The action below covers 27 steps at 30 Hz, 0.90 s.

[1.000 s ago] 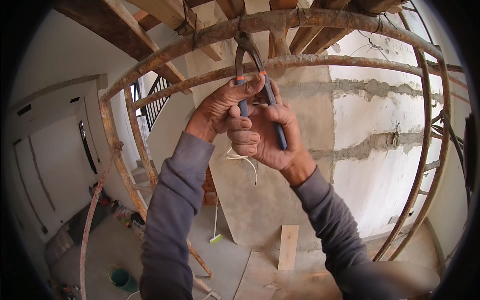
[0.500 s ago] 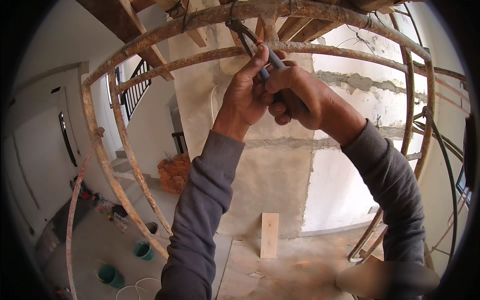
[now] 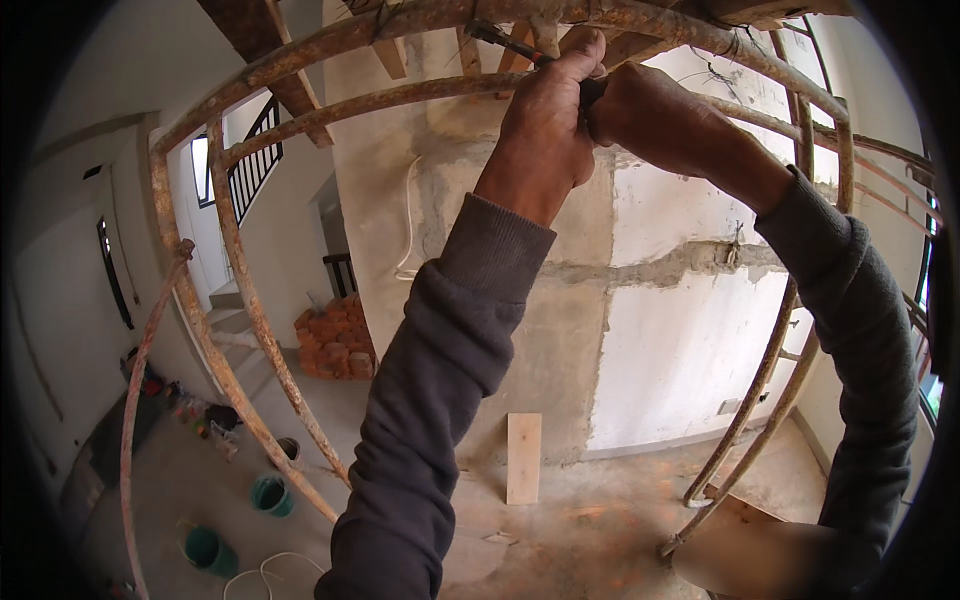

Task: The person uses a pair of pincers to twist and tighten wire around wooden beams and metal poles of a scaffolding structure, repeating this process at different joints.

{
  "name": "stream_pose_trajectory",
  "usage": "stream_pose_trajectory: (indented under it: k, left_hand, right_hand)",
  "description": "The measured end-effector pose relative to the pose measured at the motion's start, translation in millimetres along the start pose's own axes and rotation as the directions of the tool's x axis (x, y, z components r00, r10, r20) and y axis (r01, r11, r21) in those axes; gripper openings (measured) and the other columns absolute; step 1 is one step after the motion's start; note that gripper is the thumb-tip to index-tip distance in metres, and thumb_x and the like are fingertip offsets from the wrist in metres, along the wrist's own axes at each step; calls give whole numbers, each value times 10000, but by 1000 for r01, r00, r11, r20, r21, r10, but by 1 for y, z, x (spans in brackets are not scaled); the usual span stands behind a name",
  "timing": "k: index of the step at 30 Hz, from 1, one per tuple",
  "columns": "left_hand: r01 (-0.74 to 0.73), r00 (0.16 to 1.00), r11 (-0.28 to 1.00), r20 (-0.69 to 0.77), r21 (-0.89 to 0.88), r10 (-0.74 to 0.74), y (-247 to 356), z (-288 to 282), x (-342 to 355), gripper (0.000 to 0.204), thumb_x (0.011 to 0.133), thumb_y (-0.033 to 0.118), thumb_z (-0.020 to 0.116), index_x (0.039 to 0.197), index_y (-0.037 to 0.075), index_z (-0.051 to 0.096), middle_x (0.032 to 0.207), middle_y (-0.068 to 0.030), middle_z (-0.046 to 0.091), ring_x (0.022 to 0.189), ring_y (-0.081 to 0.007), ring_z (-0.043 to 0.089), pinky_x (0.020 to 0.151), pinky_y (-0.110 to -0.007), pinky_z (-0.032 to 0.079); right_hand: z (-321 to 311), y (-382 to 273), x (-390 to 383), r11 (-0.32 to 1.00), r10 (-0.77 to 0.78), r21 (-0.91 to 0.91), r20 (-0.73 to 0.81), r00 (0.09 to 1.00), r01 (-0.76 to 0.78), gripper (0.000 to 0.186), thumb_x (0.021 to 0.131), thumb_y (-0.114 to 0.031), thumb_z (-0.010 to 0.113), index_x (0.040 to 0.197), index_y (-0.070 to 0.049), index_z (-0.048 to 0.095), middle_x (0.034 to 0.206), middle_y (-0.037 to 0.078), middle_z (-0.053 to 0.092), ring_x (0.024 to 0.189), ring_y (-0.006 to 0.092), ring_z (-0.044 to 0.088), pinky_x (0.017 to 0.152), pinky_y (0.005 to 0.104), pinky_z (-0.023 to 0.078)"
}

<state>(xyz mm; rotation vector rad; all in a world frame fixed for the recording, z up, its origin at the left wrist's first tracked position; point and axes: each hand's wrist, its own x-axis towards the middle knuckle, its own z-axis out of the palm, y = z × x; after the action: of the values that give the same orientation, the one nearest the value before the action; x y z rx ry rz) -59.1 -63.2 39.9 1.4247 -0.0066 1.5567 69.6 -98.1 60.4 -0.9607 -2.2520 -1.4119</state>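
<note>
My left hand (image 3: pixel 545 125) and my right hand (image 3: pixel 660 115) are both closed around the handles of dark pliers (image 3: pixel 515 45), raised high in front of me. The pliers' head points up and left, just below the upper rusty scaffold tube (image 3: pixel 365 40); whether it touches the tube or a wire there I cannot tell. A lower rusty tube (image 3: pixel 320 120) runs behind my hands. My hands hide most of the handles and some of my fingers. Both sleeves are dark grey.
Scaffold uprights stand left (image 3: pixel 237 280) and right (image 3: pixel 760 390). Timber beams (image 3: pixel 270 70) are overhead, a patched wall (image 3: pixel 660 350) ahead. Below are a brick pile (image 3: pixel 330 335), a plank (image 3: pixel 522 460), green buckets (image 3: pixel 205 550) and white cable (image 3: pixel 270 565). Stairs (image 3: pixel 225 315) are at left.
My hands have moved up and to the right with the pliers, which are now more tilted. My right hand has turned, back toward me, and sits higher and farther right.
</note>
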Motion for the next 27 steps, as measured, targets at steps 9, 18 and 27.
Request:
stream_pose_trajectory:
  k: [9,18,27]
  left_hand:
    - [-22,928,997,369,-73,47,3,-45,-15,377,942,408,665,1158,118,560,947,-62,641,764,-153,628,708,-309,561]
    - [100,863,994,501,-42,-66,20,-102,-16,619,1017,459,474,1357,-59,465,1279,-283,573,1174,-310,617,919,-401,582]
    - [154,804,987,586,-39,-103,14,-122,-2,656,981,542,502,1339,-7,474,1236,-229,591,1227,-363,563,1022,-478,509]
  right_hand:
    - [-6,-27,-12,-77,245,916,399,884,-393,326,856,-348,585,930,-31,611,776,54,537,599,122,499,497,295,427]
    - [88,-81,17,-989,-117,125,-296,948,-83,560,879,-300,598,1286,66,479,966,128,571,693,196,579,558,332,471]
    - [91,-102,23,-994,1,102,-251,968,28,545,939,-335,567,1251,104,479,865,151,591,617,252,617,504,394,551]
